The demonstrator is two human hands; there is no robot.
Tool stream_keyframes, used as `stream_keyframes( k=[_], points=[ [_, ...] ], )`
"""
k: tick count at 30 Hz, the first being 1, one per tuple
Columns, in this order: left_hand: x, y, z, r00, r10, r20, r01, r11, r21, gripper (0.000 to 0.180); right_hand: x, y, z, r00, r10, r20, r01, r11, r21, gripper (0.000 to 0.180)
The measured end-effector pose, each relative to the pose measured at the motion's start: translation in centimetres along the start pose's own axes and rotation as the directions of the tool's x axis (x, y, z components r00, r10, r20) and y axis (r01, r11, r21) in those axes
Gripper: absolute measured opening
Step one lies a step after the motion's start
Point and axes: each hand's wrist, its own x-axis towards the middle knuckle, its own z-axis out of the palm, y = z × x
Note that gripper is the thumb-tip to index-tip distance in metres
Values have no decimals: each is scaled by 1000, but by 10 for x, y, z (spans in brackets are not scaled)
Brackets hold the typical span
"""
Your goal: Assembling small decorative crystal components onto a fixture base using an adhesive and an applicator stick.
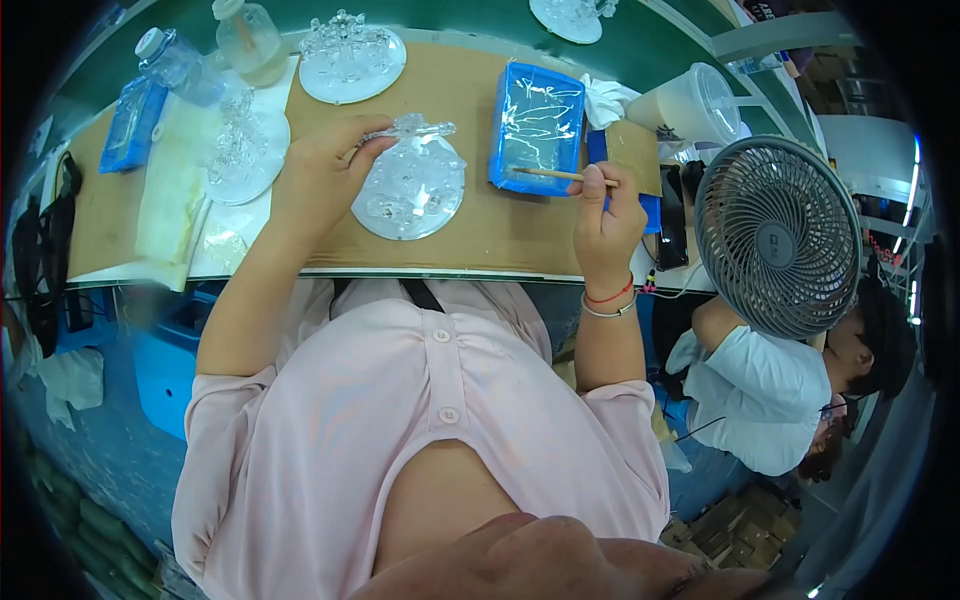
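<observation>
My left hand (325, 172) pinches a see-through plastic piece (432, 129) between thumb and fingers. The piece is held over a round white disc (408, 195) that carries small transparent parts. In my right hand (610, 215) is a thin wooden stick (552, 174), gripped near its right end. The stick's dark tip reaches over the near edge of a blue tray (497, 150), in which thin whitish strands or lines show. Whether the tip touches the tray's inside I cannot tell.
More white discs with transparent parts stand at the back (352, 90) and left (262, 165). Two bottles (180, 70) and another blue tray (130, 125) are at the far left. A lidded tub (675, 105) and a grey fan (778, 240) stand right. Another person (765, 390) sits beyond the fan.
</observation>
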Motion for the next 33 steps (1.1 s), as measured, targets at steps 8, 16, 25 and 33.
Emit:
stream_keyframes(
  k=[8,16,25,33],
  points=[
    [2,0,-4,1000,27,-5,-27,1000,4,20,1,3,-4,999,-33,-32,34,999,29,9],
    [-3,1,5,1000,5,-24,-5,1000,6,17,-7,9,-11,995,-92,-33,92,996,-7,15],
    [-3,10,7,1000,-3,4,2,998,57,20,-45,-28,-14,986,-31,-165,91,924,372,26],
    [-2,5,12,995,92,-24,-91,996,11,20,-25,-24,32,945,-324,55,312,937,158,9]
  ],
)
